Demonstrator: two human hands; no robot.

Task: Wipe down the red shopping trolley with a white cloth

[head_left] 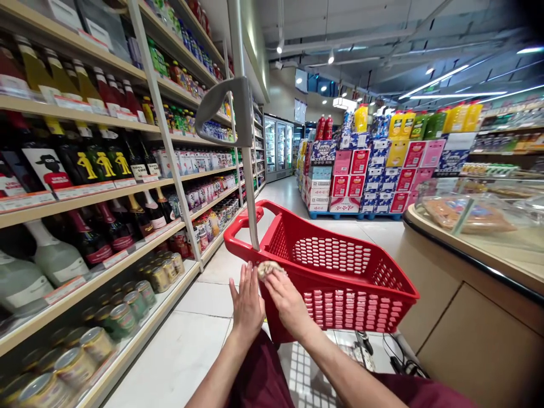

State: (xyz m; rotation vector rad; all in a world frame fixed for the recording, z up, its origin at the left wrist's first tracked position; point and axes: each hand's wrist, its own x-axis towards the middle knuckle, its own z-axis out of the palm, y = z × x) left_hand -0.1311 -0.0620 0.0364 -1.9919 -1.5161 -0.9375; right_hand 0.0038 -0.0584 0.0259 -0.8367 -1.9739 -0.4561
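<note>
One crumpled cloth point(268, 268) at left corner of red basket's point(335, 281) near rim. My right hand point(291, 300) holds it under fingertips, likely for firm pressure. My left hand point(247, 309) flat beside it, gripping nothing, perhaps bracing.

Flanked on the left by stocked shelves point(85, 200), on the right by a curved counter point(437, 283). Floored in pale tiles point(191, 326) back to glass-doored fridges point(276, 147). Lit by overhead strip lights point(440, 80).
</note>
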